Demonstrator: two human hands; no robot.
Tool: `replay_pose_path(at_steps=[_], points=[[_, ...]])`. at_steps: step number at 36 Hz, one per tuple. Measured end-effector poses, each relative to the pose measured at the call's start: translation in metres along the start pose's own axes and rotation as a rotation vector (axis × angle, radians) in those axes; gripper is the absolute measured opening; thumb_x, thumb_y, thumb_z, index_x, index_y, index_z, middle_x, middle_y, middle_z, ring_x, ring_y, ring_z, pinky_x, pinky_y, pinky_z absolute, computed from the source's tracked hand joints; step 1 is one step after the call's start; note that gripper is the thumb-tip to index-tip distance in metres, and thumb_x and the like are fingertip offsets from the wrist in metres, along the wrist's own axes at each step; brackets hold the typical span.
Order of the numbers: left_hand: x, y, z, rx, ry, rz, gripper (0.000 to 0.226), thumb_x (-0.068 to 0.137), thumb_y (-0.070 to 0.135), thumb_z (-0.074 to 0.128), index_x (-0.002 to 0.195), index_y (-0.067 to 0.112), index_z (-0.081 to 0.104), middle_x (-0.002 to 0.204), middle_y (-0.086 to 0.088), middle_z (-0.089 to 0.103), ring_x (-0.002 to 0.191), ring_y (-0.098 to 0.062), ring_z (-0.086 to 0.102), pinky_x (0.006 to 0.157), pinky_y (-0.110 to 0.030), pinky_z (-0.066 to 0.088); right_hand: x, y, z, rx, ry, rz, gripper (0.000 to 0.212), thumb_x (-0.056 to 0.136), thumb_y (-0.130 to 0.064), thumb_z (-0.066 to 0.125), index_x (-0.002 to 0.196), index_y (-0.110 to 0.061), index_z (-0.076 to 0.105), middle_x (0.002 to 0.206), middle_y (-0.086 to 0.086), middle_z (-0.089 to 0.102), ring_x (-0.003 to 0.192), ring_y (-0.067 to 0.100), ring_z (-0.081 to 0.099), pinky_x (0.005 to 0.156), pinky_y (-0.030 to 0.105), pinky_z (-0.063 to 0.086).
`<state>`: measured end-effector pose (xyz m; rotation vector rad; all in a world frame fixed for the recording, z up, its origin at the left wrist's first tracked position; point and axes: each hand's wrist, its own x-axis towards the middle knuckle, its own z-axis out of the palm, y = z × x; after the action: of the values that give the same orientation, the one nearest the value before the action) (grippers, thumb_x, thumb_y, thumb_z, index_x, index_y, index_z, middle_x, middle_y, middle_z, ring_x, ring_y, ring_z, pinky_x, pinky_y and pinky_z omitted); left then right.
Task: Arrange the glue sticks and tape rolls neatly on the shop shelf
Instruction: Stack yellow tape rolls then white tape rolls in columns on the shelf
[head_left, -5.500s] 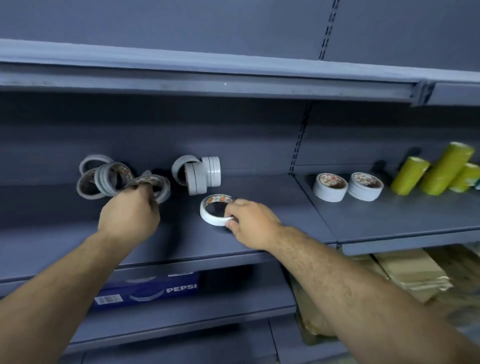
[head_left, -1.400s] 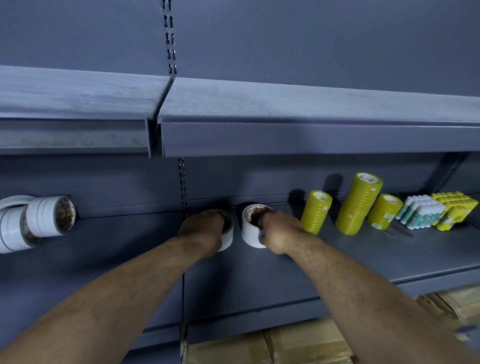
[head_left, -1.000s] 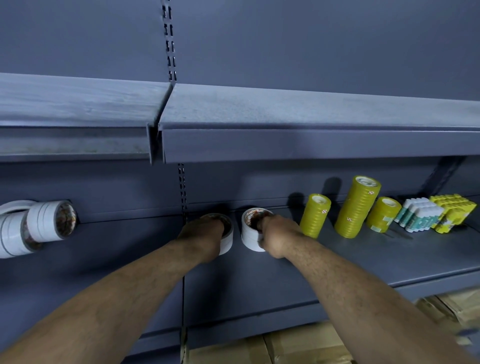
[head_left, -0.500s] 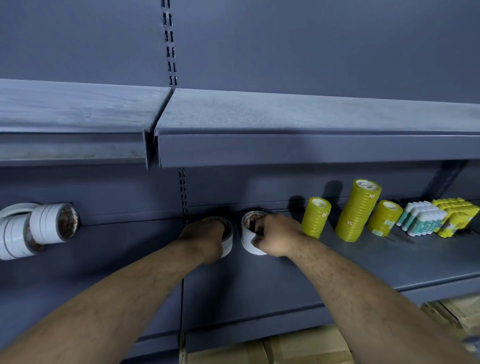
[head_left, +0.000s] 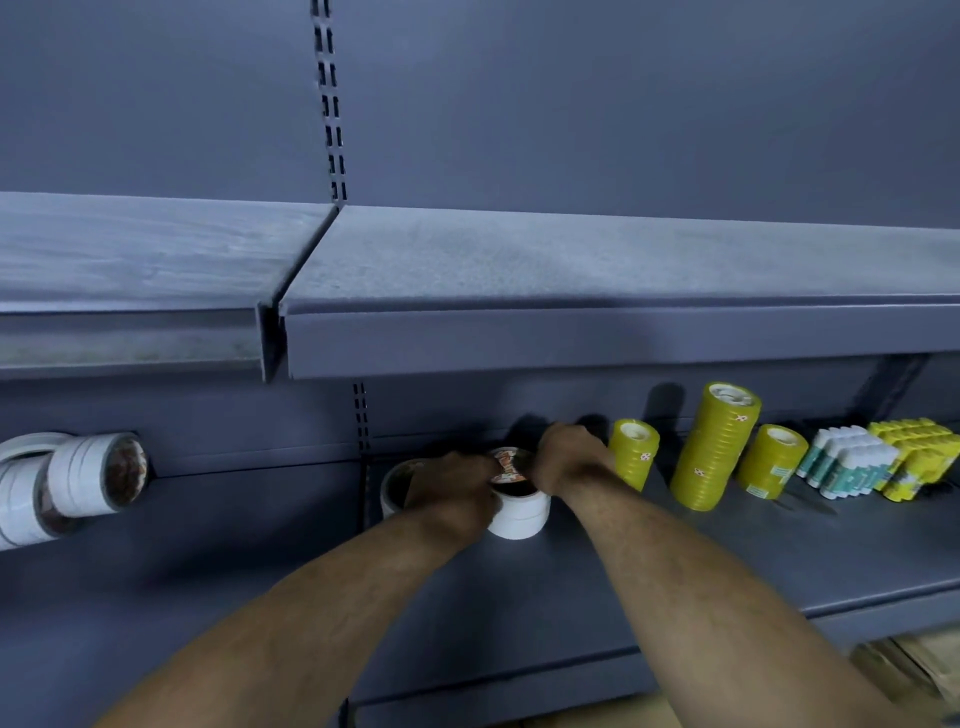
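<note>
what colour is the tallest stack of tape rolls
The tallest stack is yellow with a white core on top; head view.

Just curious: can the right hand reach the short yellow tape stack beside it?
Probably yes: the short yellow tape stack stands just beside the right hand, nothing between, though that hand is busy gripping the white tape stack.

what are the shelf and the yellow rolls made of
Shelf: looks like painted sheet metal, matte blue-grey, judging by its folded front edge and the slotted upright. Yellow rolls: probably glossy clear plastic tape, yellow-tinted in layers, wound on white cores, perhaps card.
</note>
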<state>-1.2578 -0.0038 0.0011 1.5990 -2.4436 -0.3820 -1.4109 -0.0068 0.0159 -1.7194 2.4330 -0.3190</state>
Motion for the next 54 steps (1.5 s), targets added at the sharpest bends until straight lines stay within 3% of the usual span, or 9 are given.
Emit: replay_pose_path(at_steps=[8, 21, 28, 30, 32, 36, 41, 47, 54], points=[[0.009, 0.002, 0.002, 0.005, -0.069, -0.011, 0.037, 0.088, 0.033, 0.065, 0.124, 0.027, 0.066, 0.129, -0.004, 0.064, 0.120, -0.027, 0.059, 0.099, -0.036, 0.047, 0.010, -0.004, -0.001, -0.094, -0.072, 0.031, 0.025, 0.086, -0.013, 0.061, 0.110, -0.007, 0.067, 0.118, 0.014, 0.070, 0.109, 0.030, 0.067, 0.086, 0.036, 0.056], [0.011, 0.004, -0.001, 0.090, -0.075, 0.055, 0.035, 0.092, 0.026, 0.063, 0.126, 0.017, 0.064, 0.132, -0.010, 0.062, 0.123, -0.031, 0.057, 0.101, -0.039, 0.047, 0.009, -0.002, -0.001, -0.062, -0.069, 0.036, 0.031, 0.084, -0.013, 0.063, 0.114, -0.007, 0.066, 0.120, 0.014, 0.068, 0.111, 0.032, 0.066, 0.087, 0.037, 0.056], [0.003, 0.008, -0.009, 0.113, 0.039, 0.079, 0.045, 0.083, 0.034, 0.053, 0.128, 0.033, 0.053, 0.133, 0.002, 0.058, 0.125, -0.025, 0.053, 0.100, -0.035, 0.043, -0.001, -0.002, -0.005, -0.085, 0.031, -0.047, 0.024, 0.093, -0.032, 0.057, 0.107, -0.015, 0.066, 0.114, 0.010, 0.070, 0.105, 0.031, 0.067, 0.080, 0.032, 0.051], [0.002, 0.006, -0.014, 0.119, 0.076, 0.088, 0.055, 0.086, 0.045, 0.046, 0.140, 0.035, 0.042, 0.149, 0.002, 0.046, 0.137, -0.023, 0.041, 0.109, -0.038, 0.035, -0.005, -0.004, -0.007, -0.126, 0.091, -0.113, 0.030, 0.095, -0.037, 0.052, 0.111, -0.016, 0.066, 0.117, 0.010, 0.069, 0.110, 0.031, 0.064, 0.083, 0.033, 0.050], [-0.001, 0.000, -0.019, 0.089, 0.017, 0.058, 0.072, 0.092, 0.054, 0.038, 0.157, 0.034, 0.015, 0.165, 0.002, 0.015, 0.151, -0.018, 0.015, 0.122, -0.039, 0.015, -0.007, -0.005, -0.008, -0.160, 0.111, -0.192, 0.039, 0.097, -0.043, 0.045, 0.121, -0.017, 0.062, 0.124, 0.009, 0.065, 0.117, 0.031, 0.058, 0.091, 0.035, 0.049], [-0.013, -0.015, -0.030, 0.113, -0.056, -0.018, 0.071, 0.101, 0.051, 0.026, 0.159, 0.023, -0.005, 0.166, 0.003, -0.008, 0.153, -0.014, -0.005, 0.124, -0.035, -0.003, -0.008, -0.007, -0.007, -0.163, 0.054, -0.344, 0.051, 0.101, -0.044, 0.036, 0.142, -0.017, 0.048, 0.149, 0.007, 0.048, 0.138, 0.029, 0.041, 0.112, 0.039, 0.036], [-0.038, -0.044, -0.033, 0.144, -0.032, -0.163, 0.072, 0.100, 0.050, 0.026, 0.160, 0.020, -0.001, 0.167, 0.002, -0.004, 0.153, -0.015, -0.004, 0.123, -0.033, -0.004, -0.013, -0.021, 0.006, -0.070, -0.100, -0.429, 0.057, 0.107, -0.044, 0.027, 0.160, -0.023, 0.019, 0.167, 0.001, 0.015, 0.153, 0.023, 0.013, 0.125, 0.039, 0.013], [-0.086, -0.074, -0.041, 0.168, 0.023, -0.266, 0.070, 0.101, 0.046, 0.028, 0.160, 0.019, 0.002, 0.167, -0.001, 0.002, 0.153, -0.016, 0.002, 0.124, -0.034, 0.003, -0.034, -0.068, 0.018, -0.113, -0.182, -0.462, 0.056, 0.107, -0.037, 0.028, 0.161, -0.031, 0.013, 0.168, -0.007, 0.004, 0.155, 0.019, 0.003, 0.125, 0.039, 0.009], [-0.138, -0.115, -0.059, 0.202, 0.095, -0.325, 0.070, 0.097, 0.042, 0.027, 0.159, 0.015, 0.008, 0.166, -0.004, 0.012, 0.152, -0.018, 0.009, 0.124, -0.035, 0.009, -0.076, -0.118, 0.022, -0.071, -0.188, -0.592, 0.054, 0.107, -0.039, 0.025, 0.159, -0.026, 0.022, 0.168, -0.004, 0.012, 0.154, 0.021, 0.010, 0.124, 0.040, 0.015]])
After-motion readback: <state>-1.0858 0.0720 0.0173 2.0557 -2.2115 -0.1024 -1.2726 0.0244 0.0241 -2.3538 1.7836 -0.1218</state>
